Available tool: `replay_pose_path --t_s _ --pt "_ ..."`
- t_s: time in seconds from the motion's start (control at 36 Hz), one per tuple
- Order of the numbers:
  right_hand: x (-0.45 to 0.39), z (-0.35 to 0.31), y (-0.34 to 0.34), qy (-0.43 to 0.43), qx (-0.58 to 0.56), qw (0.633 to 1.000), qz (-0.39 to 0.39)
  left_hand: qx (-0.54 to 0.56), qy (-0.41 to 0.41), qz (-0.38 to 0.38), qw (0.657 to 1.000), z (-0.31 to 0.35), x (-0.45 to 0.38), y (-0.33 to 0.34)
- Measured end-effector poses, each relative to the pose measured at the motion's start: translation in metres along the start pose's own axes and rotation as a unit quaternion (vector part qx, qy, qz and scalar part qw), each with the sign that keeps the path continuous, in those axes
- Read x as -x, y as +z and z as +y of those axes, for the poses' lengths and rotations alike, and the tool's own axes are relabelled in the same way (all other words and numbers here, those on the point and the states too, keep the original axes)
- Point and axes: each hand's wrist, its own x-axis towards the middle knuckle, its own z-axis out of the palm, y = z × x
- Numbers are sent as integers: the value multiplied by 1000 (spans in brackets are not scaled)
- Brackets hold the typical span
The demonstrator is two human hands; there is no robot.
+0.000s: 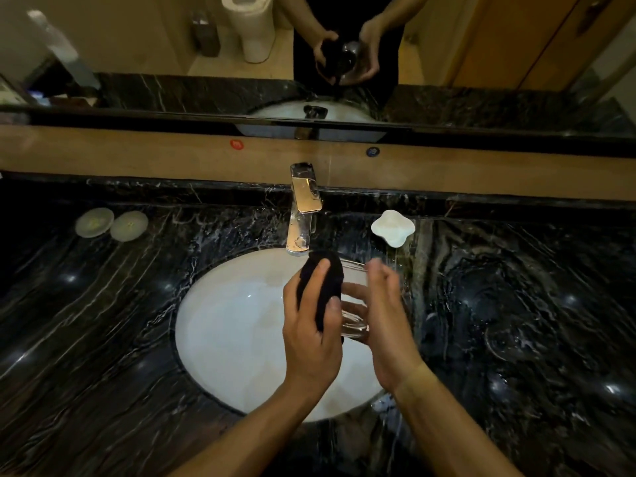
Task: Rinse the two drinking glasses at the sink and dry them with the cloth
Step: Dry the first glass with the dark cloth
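Over the white oval sink (234,325), my right hand (382,315) grips a clear drinking glass (352,304), tilted on its side with its thick base toward me. My left hand (309,332) holds a black cloth (320,287) and presses it against the glass's left side and rim. The hands are slightly blurred. A second clear glass (509,339) appears to stand on the dark marble counter to the right, hard to make out. No water runs from the chrome faucet (303,208).
The black marble counter (103,321) surrounds the sink. Two round white coasters or lids (112,223) lie at back left, and a white soap dish (393,228) at back right. A mirror (172,46) above a wooden ledge reflects my hands.
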Motion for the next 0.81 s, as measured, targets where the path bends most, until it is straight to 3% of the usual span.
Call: replay_pose_path --t_s 0.08,0.22,0.47,0.58,0.81 --pt "-2 1 -3 -5 13 999 -34 -12 27 -11 999 -2 -2 -2" --pt "-7 3 -5 8 -35 999 -2 -12 29 -18 999 -5 1 -3" --pt "-7 -8 -14 90 -170 974 -120 93 -54 27 994 -1 -5 -3" --pt "-5 -6 -7 73 -170 980 -72 63 -30 35 997 5 -6 -1" --pt "-8 7 -1 -4 -42 999 22 3 20 -12 1000 -2 -1 -2"
